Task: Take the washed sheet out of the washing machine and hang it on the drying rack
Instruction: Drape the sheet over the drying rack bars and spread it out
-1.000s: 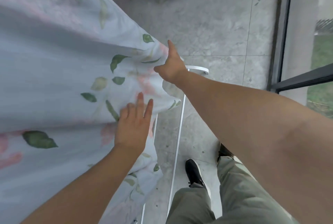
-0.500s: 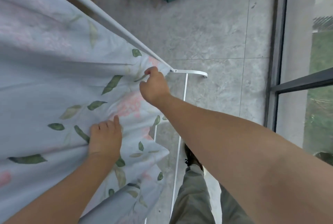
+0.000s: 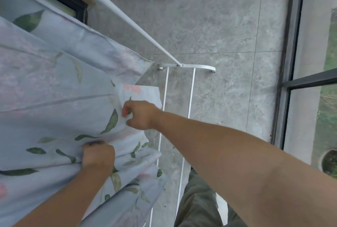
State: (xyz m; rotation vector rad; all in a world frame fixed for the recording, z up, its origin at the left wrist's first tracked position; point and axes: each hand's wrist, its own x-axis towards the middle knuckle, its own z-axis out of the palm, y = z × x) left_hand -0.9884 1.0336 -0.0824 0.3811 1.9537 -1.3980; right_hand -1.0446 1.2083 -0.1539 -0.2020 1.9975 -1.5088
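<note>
Left hand (image 3: 98,155), right hand (image 3: 141,116): fingers (image 3: 125,111) seemingly tight on sheet (image 3: 54,90), beside rack rails (image 3: 190,99)

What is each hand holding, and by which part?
Both hold the sheet: the left hand grips a bunched fold of it, and the right hand pinches the cloth close to its end edge.

To your right, open air over the grey tiled floor (image 3: 228,31) runs between the drying rack (image 3: 186,65) and the dark door frame (image 3: 284,80). The rack's slanting top bar (image 3: 127,20) crosses ahead of you. Its two thin white rods (image 3: 190,110) stand just beside your right hand (image 3: 142,115), with only a narrow gap between them. The sheet (image 3: 54,90) walls off the whole left side, around your left hand (image 3: 98,155). Your trousered legs (image 3: 198,199) fill the space below
</note>
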